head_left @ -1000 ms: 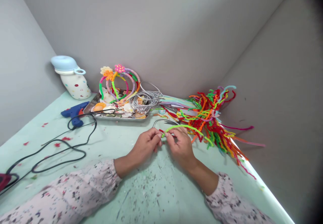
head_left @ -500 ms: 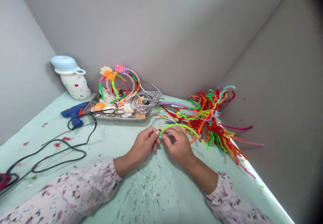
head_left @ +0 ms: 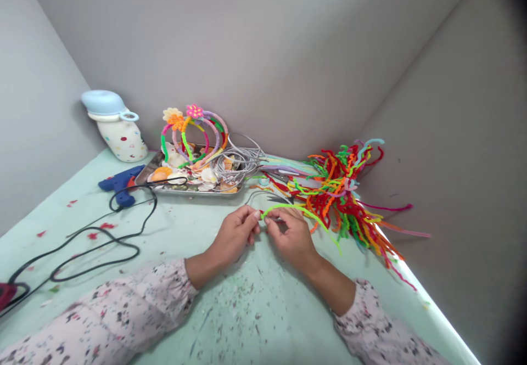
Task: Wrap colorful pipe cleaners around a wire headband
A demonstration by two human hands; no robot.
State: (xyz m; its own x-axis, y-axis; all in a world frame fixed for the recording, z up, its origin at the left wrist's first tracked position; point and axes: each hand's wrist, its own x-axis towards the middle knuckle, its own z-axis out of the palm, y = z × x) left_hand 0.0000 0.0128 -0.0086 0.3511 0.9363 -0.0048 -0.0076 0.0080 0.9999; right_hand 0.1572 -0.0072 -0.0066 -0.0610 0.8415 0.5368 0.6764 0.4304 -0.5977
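Note:
A bright green pipe cleaner (head_left: 307, 209) arches over my right hand, and its free end hangs down to the right. My right hand (head_left: 291, 239) is closed, thumb and forefinger pinching near the green pipe cleaner's other end. Close beside it, my left hand (head_left: 235, 233) pinches the spot where the green end meets a small bit of red fuzzy material (head_left: 261, 212). The rest of the red bit is hidden by my left fingers. A thin grey wire (head_left: 257, 193) curves just beyond my fingertips.
Behind my hands, a metal tray (head_left: 193, 192) bears fuzzy flower-topped hoops (head_left: 217, 134), shells and coiled grey wire (head_left: 242, 159). Many-coloured pipe cleaners (head_left: 341, 189) lie heaped at right. A blue glue gun (head_left: 123, 184), its black cord (head_left: 119, 240) and a white bottle (head_left: 123, 140) are at left.
The free end of the green pipe cleaner has swung slightly down. My hands stay nearly in place, still pinched close together.

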